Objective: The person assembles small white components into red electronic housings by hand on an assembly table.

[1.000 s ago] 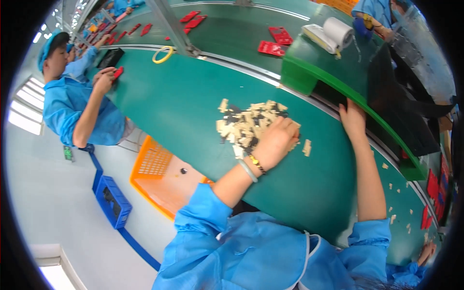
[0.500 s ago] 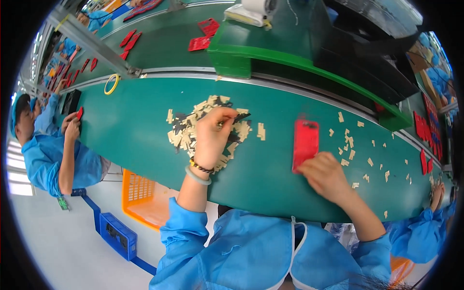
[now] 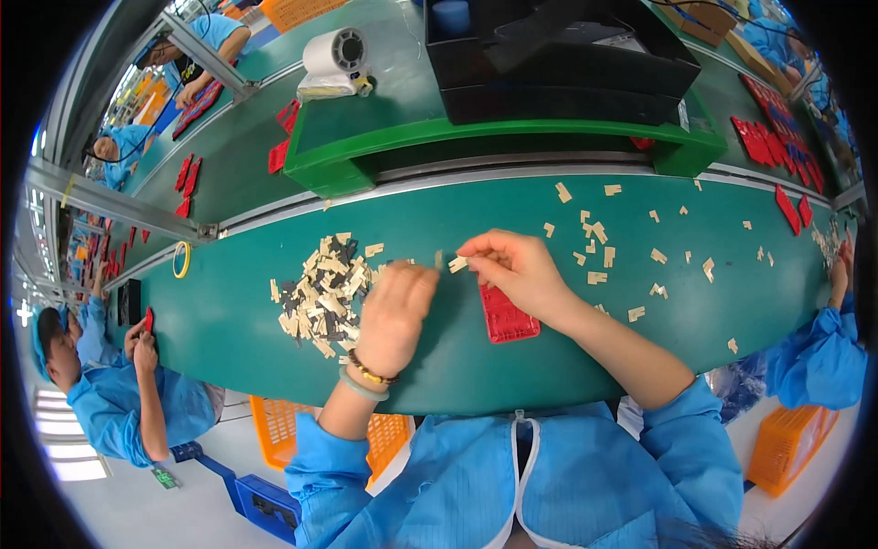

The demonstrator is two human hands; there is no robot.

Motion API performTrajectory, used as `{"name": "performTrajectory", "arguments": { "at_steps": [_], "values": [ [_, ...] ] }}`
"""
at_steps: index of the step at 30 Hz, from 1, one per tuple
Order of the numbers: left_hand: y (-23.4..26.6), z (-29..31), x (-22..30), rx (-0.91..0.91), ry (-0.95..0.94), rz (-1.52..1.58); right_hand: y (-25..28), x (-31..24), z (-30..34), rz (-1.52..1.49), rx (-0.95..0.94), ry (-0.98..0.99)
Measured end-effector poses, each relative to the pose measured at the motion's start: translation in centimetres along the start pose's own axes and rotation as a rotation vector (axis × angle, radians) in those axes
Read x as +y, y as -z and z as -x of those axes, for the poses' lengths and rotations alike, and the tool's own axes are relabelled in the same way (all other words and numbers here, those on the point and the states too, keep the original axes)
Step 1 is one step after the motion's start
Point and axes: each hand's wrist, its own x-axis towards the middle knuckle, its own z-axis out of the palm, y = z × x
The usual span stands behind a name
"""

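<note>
My left hand (image 3: 395,305) rests on the green belt at the right edge of a pile of small beige pieces (image 3: 322,291), fingers curled, pinching a small beige piece at its tips. My right hand (image 3: 512,268) is just to its right, thumb and fingers pinched on another small beige piece (image 3: 457,263). A red rectangular tray (image 3: 508,317) lies flat on the belt under my right palm. Both hands nearly meet above the belt.
Loose beige pieces (image 3: 599,252) are scattered right of my hands. A green shelf (image 3: 476,137) with a black box and a white roll stands behind the belt. Co-workers in blue sit at left (image 3: 119,384) and right (image 3: 823,348). Orange crates (image 3: 283,430) sit below.
The view has swung left so my hands sit centre. My right hand left the red tray's lower end and now pinches a beige piece; my left hand lifted off the pile toward it.
</note>
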Motion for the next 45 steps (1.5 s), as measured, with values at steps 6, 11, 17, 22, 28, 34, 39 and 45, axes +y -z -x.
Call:
{"name": "performTrajectory", "arguments": {
  "at_steps": [6,11,17,22,28,34,39,45],
  "values": [
    [-0.4,-0.8,-0.2,-0.050,0.390,0.418,1.1,-1.3,0.9,0.373,0.095,0.305],
    [-2.2,-4.7,-0.1,0.004,0.822,1.244,1.8,-2.3,0.0,0.383,0.164,0.309],
    [-2.0,-3.5,-1.6,0.527,0.621,1.212,2.4,-2.0,6.7,1.197,-0.203,0.407],
    [-3.2,-3.5,-0.3,0.248,0.558,1.068,4.3,1.0,2.0,1.295,-0.169,0.407],
    [-4.0,-2.6,2.6,0.361,0.259,1.023,3.4,2.1,-13.3,1.160,0.021,0.596],
    [-1.8,-2.2,2.6,0.222,0.296,0.973,7.4,4.3,-20.4,1.542,0.612,0.306],
    [-3.1,-2.3,2.3,0.435,0.329,1.026,6.3,1.4,-12.1,1.263,0.212,0.485],
    [-3.0,-2.3,0.5,0.087,0.777,1.470,1.9,0.2,2.0,1.224,-0.050,0.563]
  ]
}}
